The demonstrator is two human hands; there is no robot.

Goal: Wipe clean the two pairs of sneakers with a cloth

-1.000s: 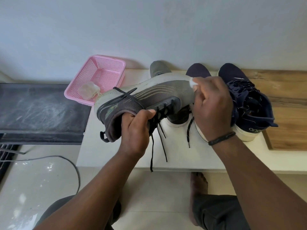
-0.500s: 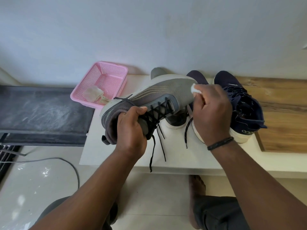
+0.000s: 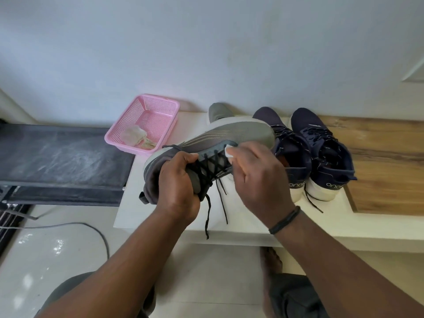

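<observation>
Gripping the grey sneaker [image 3: 220,143] at its collar, the left hand [image 3: 177,187] held it tilted while the right hand [image 3: 259,177] pinched a white cloth [image 3: 228,152] against its laces.

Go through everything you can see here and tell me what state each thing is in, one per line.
Grey sneaker: lifted, tilted, laces loose.
Left hand: grips the grey sneaker's collar.
Right hand: pinches the white cloth.
White cloth: pressed against the sneaker's side.
Second grey sneaker: on the shelf, mostly hidden.
Navy sneakers: standing on the shelf, untied.
Pink basket: holds a crumpled cloth.
</observation>
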